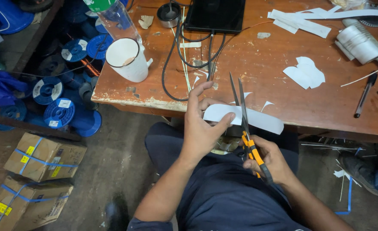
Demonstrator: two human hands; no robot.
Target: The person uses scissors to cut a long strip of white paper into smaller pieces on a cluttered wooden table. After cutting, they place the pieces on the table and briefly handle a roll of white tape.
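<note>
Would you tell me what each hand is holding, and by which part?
Left hand pinches the white paper strip at its left end; right hand grips the scissors by their orange handles.

Worn wooden table (257,81): white mug (127,60) at 9 o'clock, black tablet (215,15) at 12 with cables (178,55), paper scraps (305,72) centre-right, tape roll (360,42) at 2, pen (365,94) at 3.

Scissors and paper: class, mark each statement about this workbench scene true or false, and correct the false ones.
1. The right hand holds orange-handled scissors. True.
2. The left hand grips a white paper strip. True.
3. The white mug lies on the floor. False: it stands on the wooden table.
4. A pen lies on the table's right side. True.
5. The cardboard boxes sit on the table. False: they are on the floor.
</note>
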